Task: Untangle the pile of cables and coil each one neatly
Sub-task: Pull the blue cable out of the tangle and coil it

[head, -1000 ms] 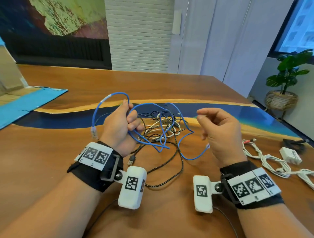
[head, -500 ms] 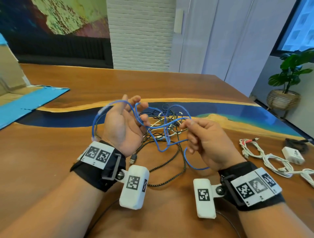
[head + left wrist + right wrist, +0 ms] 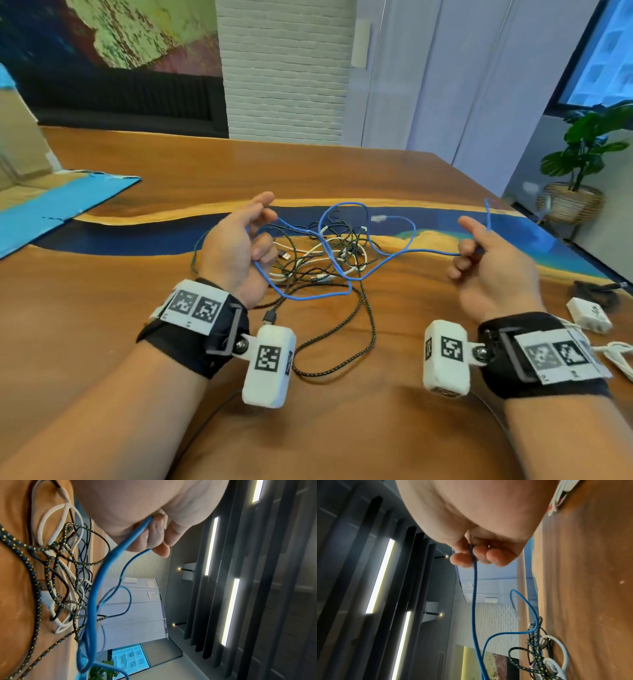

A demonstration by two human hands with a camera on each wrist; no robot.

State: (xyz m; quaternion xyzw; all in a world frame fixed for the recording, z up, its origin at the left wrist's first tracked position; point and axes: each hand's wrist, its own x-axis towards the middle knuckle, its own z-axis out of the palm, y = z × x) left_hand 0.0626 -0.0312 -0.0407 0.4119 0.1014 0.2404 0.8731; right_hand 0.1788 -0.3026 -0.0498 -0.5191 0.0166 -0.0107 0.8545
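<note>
Blue cable (image 3: 346, 279), looped, strung between hands

The cable pile (image 3: 318, 257) lies on the counter (image 3: 137, 274). The left hand (image 3: 236, 250) hovers just left of the pile and the right hand (image 3: 489, 270) well to its right, one cable (image 3: 404, 253) strung between them above it. Farther right of the pile lie a charger (image 3: 589, 314) and another cable bundle (image 3: 620, 356); far left of it, a flattened box (image 3: 51, 205).

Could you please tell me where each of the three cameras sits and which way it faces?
Head: worn high, looks forward and down at the table; both forearms, left hand and right hand show.
Left wrist: looks along the palm at fingers holding the blue cable.
Right wrist: looks along the palm at fingers pinching it.
All share the blue cable and the tangled pile.
</note>
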